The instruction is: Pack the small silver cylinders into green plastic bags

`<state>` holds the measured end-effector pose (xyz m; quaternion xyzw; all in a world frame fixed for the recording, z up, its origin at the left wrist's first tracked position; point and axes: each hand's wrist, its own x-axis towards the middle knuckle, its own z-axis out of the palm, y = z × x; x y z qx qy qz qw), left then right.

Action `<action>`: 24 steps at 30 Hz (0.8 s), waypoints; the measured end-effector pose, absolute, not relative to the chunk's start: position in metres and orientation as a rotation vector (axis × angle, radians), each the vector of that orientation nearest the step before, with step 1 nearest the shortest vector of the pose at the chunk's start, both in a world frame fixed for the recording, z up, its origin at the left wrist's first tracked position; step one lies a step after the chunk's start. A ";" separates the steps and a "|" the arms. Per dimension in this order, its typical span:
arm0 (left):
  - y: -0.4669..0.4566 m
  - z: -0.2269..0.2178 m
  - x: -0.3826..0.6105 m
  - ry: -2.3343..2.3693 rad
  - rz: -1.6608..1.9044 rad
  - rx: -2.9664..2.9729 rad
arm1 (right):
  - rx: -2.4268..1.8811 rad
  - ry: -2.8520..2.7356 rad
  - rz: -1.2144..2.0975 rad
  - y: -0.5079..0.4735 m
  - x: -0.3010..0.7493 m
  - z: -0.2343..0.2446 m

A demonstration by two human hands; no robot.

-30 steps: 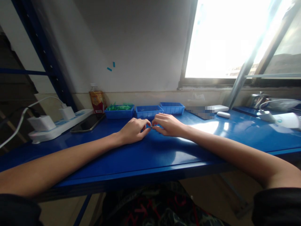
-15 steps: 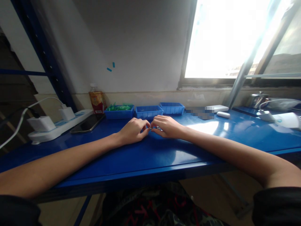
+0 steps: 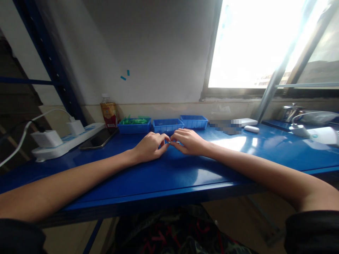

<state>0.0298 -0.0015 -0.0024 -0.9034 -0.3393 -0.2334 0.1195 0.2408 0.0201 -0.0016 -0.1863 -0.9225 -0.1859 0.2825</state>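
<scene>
My left hand (image 3: 150, 146) and my right hand (image 3: 188, 141) rest on the blue table (image 3: 169, 173), fingertips meeting in the middle. Both hands pinch a tiny part (image 3: 171, 142) between thumb and fingers; it is too small to name. Just behind the hands stand three blue trays: the left tray (image 3: 134, 125) holds several green pieces, while the contents of the middle tray (image 3: 167, 125) and the right tray (image 3: 194, 121) do not show.
A white power strip (image 3: 60, 143) with chargers plugged in and a dark phone (image 3: 99, 138) lie at the left. A bottle (image 3: 108, 113) stands by the wall. White devices (image 3: 250, 127) and a metal pot (image 3: 290, 112) sit at the right under the window.
My fingers have shifted slightly around the tiny part; the hands stay in the same spot on the table.
</scene>
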 end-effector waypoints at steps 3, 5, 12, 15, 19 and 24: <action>-0.001 -0.003 0.030 -0.984 -0.704 -2.624 | -0.512 -2.460 -0.489 0.020 0.240 -0.001; -0.001 -0.003 0.030 -0.974 -0.718 -2.610 | -0.523 -2.464 -0.488 0.020 0.240 -0.001; -0.001 -0.004 0.029 -0.913 -0.779 -2.580 | -0.532 -2.462 -0.421 0.018 0.241 0.000; -0.001 -0.004 0.029 -0.889 -0.816 -2.584 | -0.495 -2.455 -0.413 0.017 0.242 0.002; -0.001 -0.003 0.029 -0.861 -0.842 -2.595 | -0.429 -2.466 -0.439 0.019 0.244 0.004; 0.000 -0.004 0.028 -0.850 -0.825 -2.597 | -0.411 -2.468 -0.429 0.019 0.245 0.006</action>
